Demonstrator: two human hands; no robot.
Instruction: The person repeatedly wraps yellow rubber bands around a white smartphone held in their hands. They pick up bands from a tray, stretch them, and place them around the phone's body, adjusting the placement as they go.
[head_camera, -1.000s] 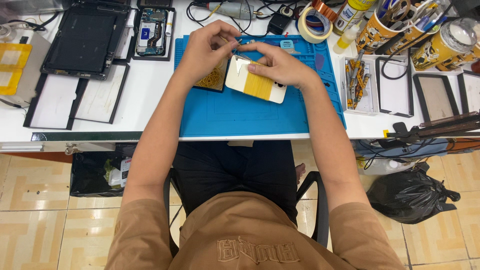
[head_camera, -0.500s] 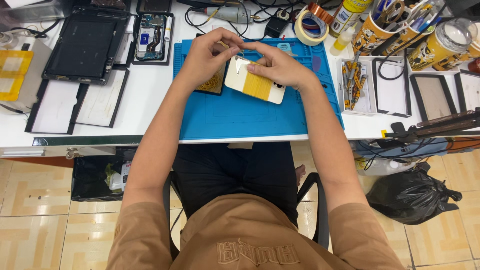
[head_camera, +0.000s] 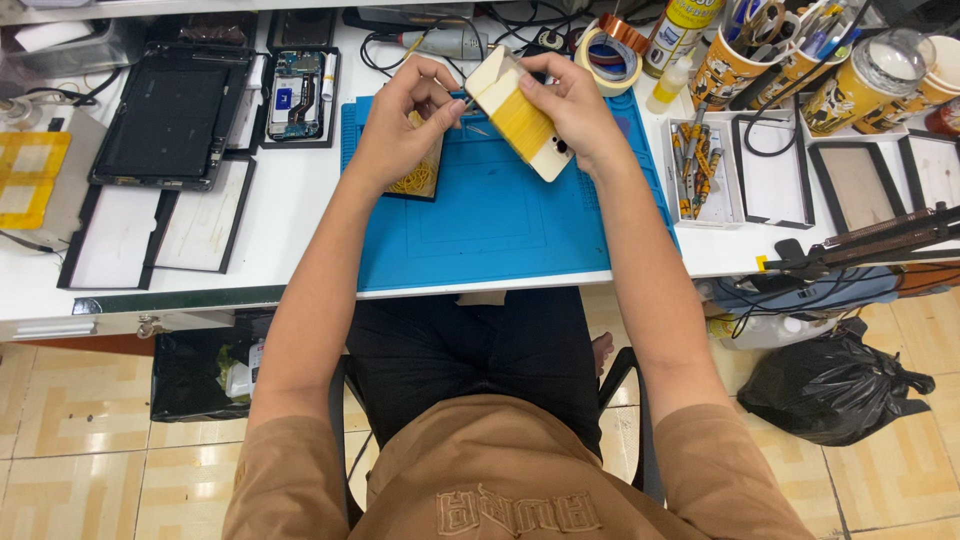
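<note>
Holding a white phone (head_camera: 520, 122) wrapped in yellow rubber bands up over the blue mat (head_camera: 500, 215) at top centre, right hand (head_camera: 575, 105) gripping its edge, left hand (head_camera: 405, 125) pinching a thin tool against it, looks light, stiff, fragile, so edges only.

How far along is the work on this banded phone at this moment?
Done: yellow rubber bands already wrap the middle of the white phone. In hand: the right hand holds the phone tilted above the blue mat, while the left hand pinches at its edge near the bands. Left: more yellow bands lie on the dark panel below, and the phone is not set down.
</note>
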